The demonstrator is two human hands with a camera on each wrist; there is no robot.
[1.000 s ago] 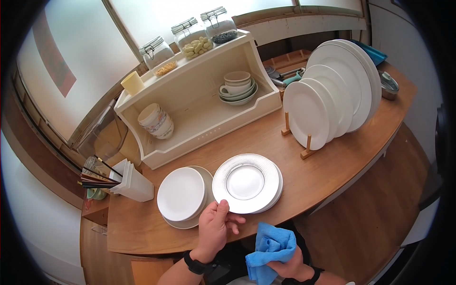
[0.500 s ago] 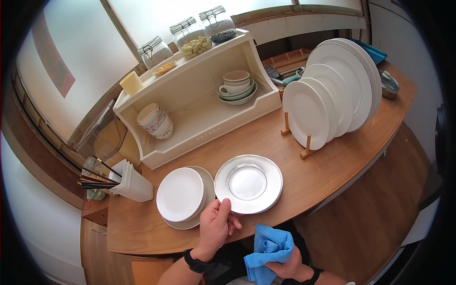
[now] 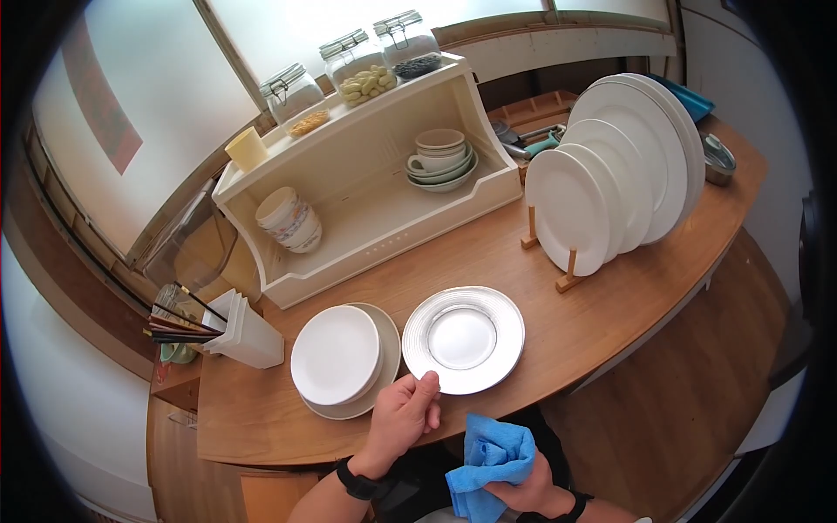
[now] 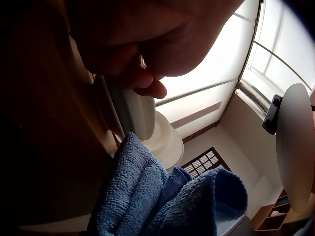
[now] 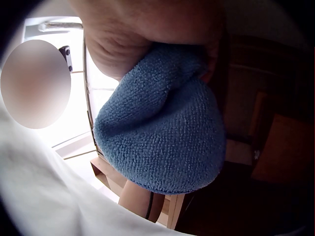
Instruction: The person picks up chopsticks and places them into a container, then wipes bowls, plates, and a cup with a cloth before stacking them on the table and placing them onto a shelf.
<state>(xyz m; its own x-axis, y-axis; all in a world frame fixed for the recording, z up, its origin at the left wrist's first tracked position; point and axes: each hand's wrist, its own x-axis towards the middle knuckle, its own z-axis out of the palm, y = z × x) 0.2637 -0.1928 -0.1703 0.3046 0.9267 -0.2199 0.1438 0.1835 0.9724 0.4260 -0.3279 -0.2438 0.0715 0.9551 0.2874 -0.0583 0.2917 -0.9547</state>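
My left hand (image 3: pixel 404 418) is at the near edge of a white plate with a ridged, grey-lined rim (image 3: pixel 464 301). Its thumb lies over the rim, and the other fingers are curled in below the edge. In the left wrist view, those fingers (image 4: pixel 142 81) overlap the plate edge (image 4: pixel 140 115). My right hand (image 3: pixel 532 488) grips a bunched blue cloth (image 3: pixel 495 449) in front of the table edge. The folded cloth (image 5: pixel 162 142) fills the middle of the right wrist view. Left of the ridged plate sits a stack of plain white plates (image 3: pixel 336 353).
A wooden rack (image 3: pixel 571 281) holds several upright plates (image 3: pixel 567 209) at the right. Behind, a cream shelf (image 3: pixel 392 244) holds stacked bowls (image 3: pixel 288 220) and cups (image 3: pixel 436 161), with glass jars (image 3: pixel 359 74) on top. A white chopstick holder (image 3: pixel 248 336) stands at the left on the wooden table (image 3: pixel 261 427).
The ridged plate has shifted slightly right with my left hand, covering the plate edge that showed beneath it at the right. The cloth stays in my right hand, nearly still.
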